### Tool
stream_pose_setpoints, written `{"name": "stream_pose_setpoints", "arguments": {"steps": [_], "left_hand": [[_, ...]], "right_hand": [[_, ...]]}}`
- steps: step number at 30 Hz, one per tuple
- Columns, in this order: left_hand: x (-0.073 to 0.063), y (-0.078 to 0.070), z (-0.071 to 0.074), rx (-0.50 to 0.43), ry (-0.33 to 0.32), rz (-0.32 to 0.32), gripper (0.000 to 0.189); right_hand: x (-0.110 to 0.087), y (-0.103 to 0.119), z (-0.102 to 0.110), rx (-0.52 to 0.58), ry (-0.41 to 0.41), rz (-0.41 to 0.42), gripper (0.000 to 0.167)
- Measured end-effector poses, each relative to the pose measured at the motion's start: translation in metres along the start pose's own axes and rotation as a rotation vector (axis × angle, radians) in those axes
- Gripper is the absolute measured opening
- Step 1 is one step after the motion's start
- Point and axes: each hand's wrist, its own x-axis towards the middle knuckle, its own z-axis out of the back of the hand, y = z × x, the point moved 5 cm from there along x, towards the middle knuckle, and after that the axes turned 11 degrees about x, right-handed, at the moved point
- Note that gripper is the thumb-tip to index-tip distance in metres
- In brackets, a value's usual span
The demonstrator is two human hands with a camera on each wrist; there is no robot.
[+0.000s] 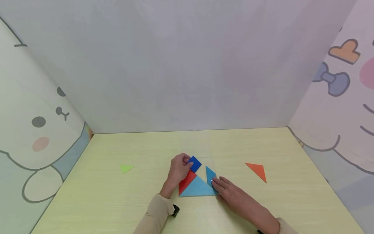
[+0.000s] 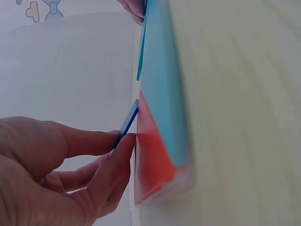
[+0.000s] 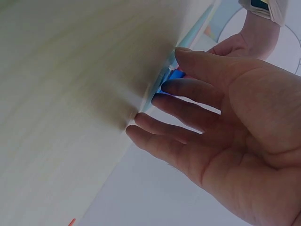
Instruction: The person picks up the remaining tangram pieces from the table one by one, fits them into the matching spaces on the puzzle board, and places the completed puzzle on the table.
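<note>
On a pale tabletop (image 1: 99, 201), a person's left hand (image 1: 179, 168) pinches a dark blue square (image 1: 195, 164) at twelve o'clock from a large light-blue triangle (image 1: 197, 189), whose ten o'clock side meets a red triangle (image 1: 185, 182), while the right hand (image 1: 230, 194), fingers extended, touches a blue parallelogram (image 1: 209, 175) at two o'clock.

We see the blue parallelogram (image 1: 209, 174) partly hidden by the right hand (image 1: 233, 195); the right wrist view crops the orange triangle (image 1: 258, 170).
</note>
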Motion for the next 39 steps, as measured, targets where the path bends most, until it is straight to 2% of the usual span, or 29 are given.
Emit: {"name": "stream_pose_setpoints", "arguments": {"steps": [15,31,39], "left_hand": [[-0.004,-0.007,-0.004,0.036,0.015,-0.018,0.026],[-0.003,-0.013,-0.006,0.129,0.019,0.021,0.03],[-0.002,-0.013,-0.006,0.255,0.002,0.043,0.032]], "right_hand": [[-0.002,-0.001,0.0,-0.008,-0.004,0.001,0.05],[0.0,0.0,0.001,-0.004,-0.007,-0.005,0.05],[-0.001,0.002,0.001,-0.002,-0.009,0.009,0.05]]}}
